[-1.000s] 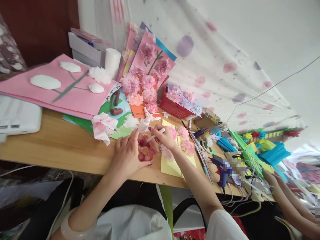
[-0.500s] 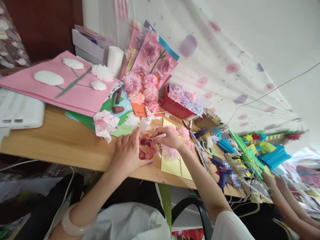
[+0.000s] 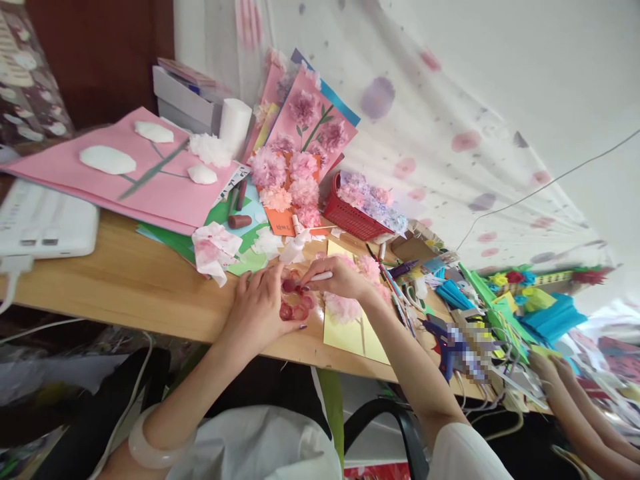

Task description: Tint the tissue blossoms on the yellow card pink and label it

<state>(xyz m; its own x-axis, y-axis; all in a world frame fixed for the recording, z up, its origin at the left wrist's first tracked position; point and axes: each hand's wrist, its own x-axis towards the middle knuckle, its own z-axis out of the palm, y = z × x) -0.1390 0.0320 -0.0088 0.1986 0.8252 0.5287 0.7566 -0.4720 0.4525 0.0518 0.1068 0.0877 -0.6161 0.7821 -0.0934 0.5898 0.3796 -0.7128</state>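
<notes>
My left hand (image 3: pixel 257 310) lies on the wooden table (image 3: pixel 125 287) with its fingers curled against a small palette of red paint wells (image 3: pixel 295 303). My right hand (image 3: pixel 337 277) pinches a thin white stick (image 3: pixel 320 276) whose tip rests over the red wells. Under my right wrist lies a yellow card (image 3: pixel 353 330) with pink tissue flowers (image 3: pixel 343 307) on it. A small white bottle (image 3: pixel 293 250) stands just beyond the palette.
A pink sheet with white pads (image 3: pixel 135 170), a red basket of tissue flowers (image 3: pixel 357 213), flower cards (image 3: pixel 305 133) and a stained tissue (image 3: pixel 215 247) crowd the back. A blue glue gun (image 3: pixel 445 340) and coloured paper (image 3: pixel 545 313) lie right. Another person's hands (image 3: pixel 550 367) work at far right.
My right hand has lowered the white stick from above the palette down to the red wells. My left hand stays by the palette. The view has shifted slightly.
</notes>
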